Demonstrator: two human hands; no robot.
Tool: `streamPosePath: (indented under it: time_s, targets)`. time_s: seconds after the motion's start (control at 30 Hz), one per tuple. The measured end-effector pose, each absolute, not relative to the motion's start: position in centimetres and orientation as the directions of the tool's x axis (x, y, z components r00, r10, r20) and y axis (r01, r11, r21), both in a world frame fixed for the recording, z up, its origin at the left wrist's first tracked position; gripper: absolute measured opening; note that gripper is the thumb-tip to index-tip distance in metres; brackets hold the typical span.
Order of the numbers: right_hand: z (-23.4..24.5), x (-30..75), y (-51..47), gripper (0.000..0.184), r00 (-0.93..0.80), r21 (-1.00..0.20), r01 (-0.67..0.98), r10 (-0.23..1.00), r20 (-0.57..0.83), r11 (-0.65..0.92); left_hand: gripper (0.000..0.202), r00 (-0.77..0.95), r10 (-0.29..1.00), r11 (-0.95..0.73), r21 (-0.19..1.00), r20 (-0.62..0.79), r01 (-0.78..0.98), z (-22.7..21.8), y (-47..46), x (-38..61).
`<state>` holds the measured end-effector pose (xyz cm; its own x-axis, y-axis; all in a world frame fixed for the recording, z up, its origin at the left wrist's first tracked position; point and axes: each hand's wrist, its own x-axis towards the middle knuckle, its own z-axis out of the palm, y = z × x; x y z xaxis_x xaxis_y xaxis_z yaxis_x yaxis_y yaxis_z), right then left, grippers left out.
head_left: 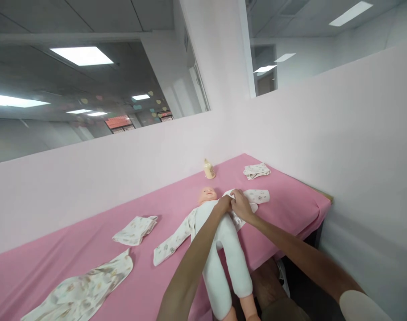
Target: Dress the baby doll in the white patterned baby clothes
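Note:
A baby doll (pixel 208 194) in a white body suit lies on its back, its legs pointing towards me. Spread beneath it is a printed baby shirt (pixel 174 240), with one sleeve stretched to the left and the other sleeve (pixel 257 196) to the right. My left hand (pixel 225 204) is closed at the doll's arm on the right; its fingertips are partly hidden. Pressed close beside it, my right hand (pixel 241 206) has bent fingers gripping cloth of the shirt near the sleeve opening. Part of the shirt's front lies under my hands.
A pink-covered table (pixel 176 200) meets white walls at the back and right. On it are a cream pump bottle (pixel 209 170), a folded printed cloth (pixel 256 170), another folded cloth (pixel 135 230) and a spread printed garment (pixel 85 290). Glass panes sit above.

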<state>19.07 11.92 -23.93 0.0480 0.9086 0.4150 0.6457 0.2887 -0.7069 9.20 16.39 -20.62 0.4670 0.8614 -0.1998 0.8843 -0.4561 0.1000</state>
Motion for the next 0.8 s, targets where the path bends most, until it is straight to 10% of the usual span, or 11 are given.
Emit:
streamPosePath:
  time_s: [0.3, 0.43, 0.57, 0.8]
  targets:
    - [-26.9, 23.7, 8.8, 0.047, -0.1, -0.714, 0.584, 0.908, 0.408, 0.385, 0.036, 0.448, 0.892, -0.452, 0.097, 0.061, 0.887, -19.0, 9.6, 3.0]
    - [-28.7, 26.9, 8.1, 0.031, -0.204, -0.562, 0.726, 0.904, 0.375, 0.396, 0.043, 0.092, 0.931, -0.204, 0.293, 0.353, 0.934, -21.1, 3.0, -2.6]
    - [-28.7, 26.3, 7.9, 0.021, -0.153, -0.646, 0.705, 0.952, 0.264, 0.292, 0.048, -0.229, 0.957, 0.081, 0.589, 0.181, 0.804, -23.8, -0.7, -5.8]
    - [-25.6, 20.4, 5.9, 0.026, -0.177, -0.789, 0.507, 0.938, 0.298, 0.346, 0.025, -0.214, 0.976, 0.09, 0.822, 0.039, 0.562, -25.3, -0.4, -5.3]
